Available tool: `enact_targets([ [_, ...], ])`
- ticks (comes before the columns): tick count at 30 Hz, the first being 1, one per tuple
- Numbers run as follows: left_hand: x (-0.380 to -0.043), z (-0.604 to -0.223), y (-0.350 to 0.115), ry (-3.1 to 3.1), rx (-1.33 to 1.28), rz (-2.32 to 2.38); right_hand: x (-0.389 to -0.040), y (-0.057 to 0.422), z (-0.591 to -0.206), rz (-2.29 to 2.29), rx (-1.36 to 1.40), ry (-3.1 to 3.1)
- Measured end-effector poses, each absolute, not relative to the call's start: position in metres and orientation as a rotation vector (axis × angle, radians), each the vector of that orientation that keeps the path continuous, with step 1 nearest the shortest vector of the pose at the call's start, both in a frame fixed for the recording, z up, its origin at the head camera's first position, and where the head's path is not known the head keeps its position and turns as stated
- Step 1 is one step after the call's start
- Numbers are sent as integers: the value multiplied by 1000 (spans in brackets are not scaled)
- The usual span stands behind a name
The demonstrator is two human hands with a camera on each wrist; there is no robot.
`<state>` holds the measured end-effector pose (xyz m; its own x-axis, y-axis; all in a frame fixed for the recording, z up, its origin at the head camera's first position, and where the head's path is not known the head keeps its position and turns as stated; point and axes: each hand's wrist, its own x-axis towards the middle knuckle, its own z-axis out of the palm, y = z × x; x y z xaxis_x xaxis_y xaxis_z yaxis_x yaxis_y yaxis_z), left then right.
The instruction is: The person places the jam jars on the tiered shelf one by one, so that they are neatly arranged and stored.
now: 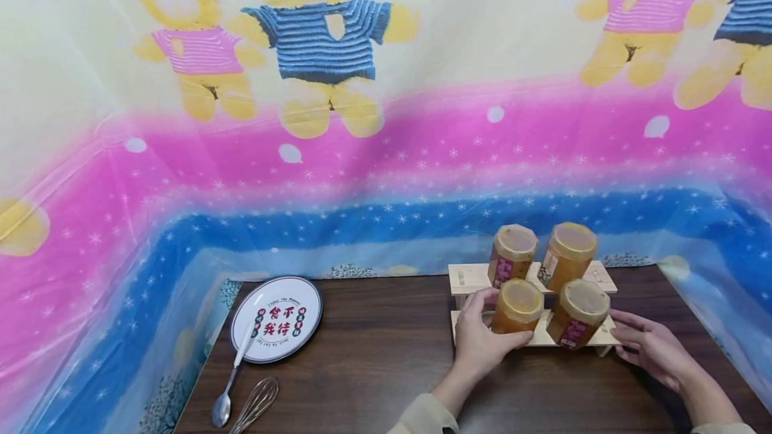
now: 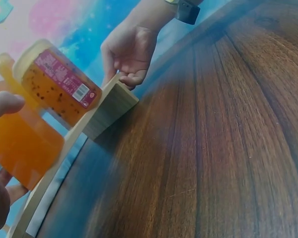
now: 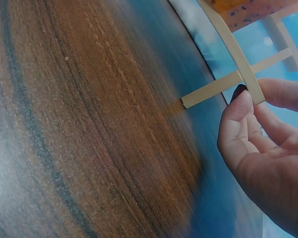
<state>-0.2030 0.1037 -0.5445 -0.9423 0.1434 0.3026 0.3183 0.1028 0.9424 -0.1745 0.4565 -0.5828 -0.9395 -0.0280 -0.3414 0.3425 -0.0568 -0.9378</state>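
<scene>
A two-tier wooden rack [image 1: 469,277] holds jars with gold lids. On its lower tier stand a jar of plain orange contents [image 1: 517,305] and a pink-labelled jar with dark specks [image 2: 52,87]. My left hand [image 1: 479,333] grips the plain orange jar at the left, thumb across its front and fingers around its far left side. My right hand [image 1: 654,350] pinches the right end of the lower plank [image 3: 233,54] between thumb and fingers. Behind, the upper tier carries a left jar [image 1: 514,253] and a right jar [image 1: 569,256].
At the table's left lies a round plate [image 1: 277,347] with red lettering. A spoon [image 1: 222,409] with a white handle leans over its rim, and a wire whisk [image 1: 259,402] lies beside it. A bear-printed cloth [image 1: 386,220] rises behind the dark wooden table [image 1: 374,367].
</scene>
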Motion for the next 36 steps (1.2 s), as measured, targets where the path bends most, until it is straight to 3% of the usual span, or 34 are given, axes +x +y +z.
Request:
enact_targets([
  [24,-199,-543,101,-2288,-477,-1919,-178,455,-579,-2019,323,2038],
  [36,-195,-526,73,-2379,-592,-1794,-180,450,-568,-1792,337,2247],
])
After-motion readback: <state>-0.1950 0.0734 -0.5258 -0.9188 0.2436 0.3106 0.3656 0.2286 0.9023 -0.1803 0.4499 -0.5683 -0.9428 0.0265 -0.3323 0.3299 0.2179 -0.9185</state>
